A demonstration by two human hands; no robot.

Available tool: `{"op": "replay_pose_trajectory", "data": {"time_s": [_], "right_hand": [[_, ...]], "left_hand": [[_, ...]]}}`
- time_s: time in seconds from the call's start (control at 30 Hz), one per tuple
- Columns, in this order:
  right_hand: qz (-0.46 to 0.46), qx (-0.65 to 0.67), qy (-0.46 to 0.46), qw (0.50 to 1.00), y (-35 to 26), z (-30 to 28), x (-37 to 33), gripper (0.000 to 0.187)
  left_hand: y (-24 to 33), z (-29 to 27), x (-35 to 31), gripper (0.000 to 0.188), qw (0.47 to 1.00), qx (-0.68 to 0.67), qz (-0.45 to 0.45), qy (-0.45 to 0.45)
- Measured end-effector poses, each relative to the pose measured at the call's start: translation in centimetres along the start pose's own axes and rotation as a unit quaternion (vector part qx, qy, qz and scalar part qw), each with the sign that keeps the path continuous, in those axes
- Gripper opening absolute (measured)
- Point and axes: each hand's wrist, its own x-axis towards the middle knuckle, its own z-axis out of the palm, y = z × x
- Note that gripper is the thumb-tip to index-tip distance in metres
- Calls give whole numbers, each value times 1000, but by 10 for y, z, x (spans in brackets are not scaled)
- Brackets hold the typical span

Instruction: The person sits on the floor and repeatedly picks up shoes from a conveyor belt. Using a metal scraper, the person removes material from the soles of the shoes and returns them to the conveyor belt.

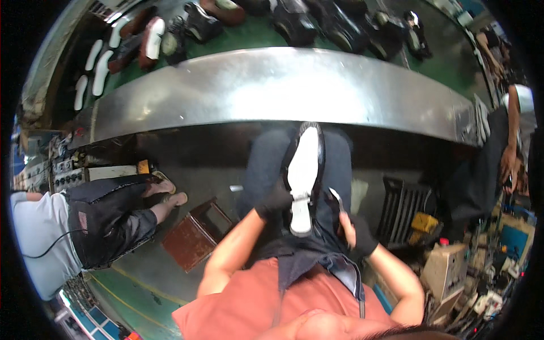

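Left-hand fingers [277,202] grip the shoe [304,161], and a slip is our main worry

We see those gloved fingers closed on the left side of the shoe near its heel [301,222], while the right-hand fingers [343,221] are wrapped around a small tool [336,197] whose pale, curved metal end stands just beside the shoe, apart from it. The shoe is over the thighs [263,164], white face up, toe toward the metal counter [226,90]; whether it touches the counter's edge, we cannot tell.

As we judge it, the one-sided hold is the weak point: pressure on the far edge could roll the shoe, because we see nothing bracing its right side. If the tool's end is sharp, which we cannot make out, a skid could score the white face, nick the dark rim or run into the left-hand fingers. Too loose a hold might let the heel swivel, and a shift of the thighs could knock the toe against the counter.
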Motion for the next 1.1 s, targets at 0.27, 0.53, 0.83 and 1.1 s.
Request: {"op": "replay_pose_trajectory", "data": {"time_s": [0.27, 0.53, 0.83, 1.1], "right_hand": [[23, 33, 114, 993, -1, 38, 4, 46], [-11, 24, 40, 999, -15, 21, 22, 45], [-103, 23, 81, 991, 7, 29, 21, 40], [-125, 84, 18, 988, 0, -1, 23, 43]], "left_hand": [[139, -106, 11, 39, 905, -379, 158, 110], [339, -394, 175, 42, 807, 326, 234, 432], [218, 21, 275, 37, 812, 298, 501, 35], [227, 96, 430, 82, 569, 644, 461, 219]]}}
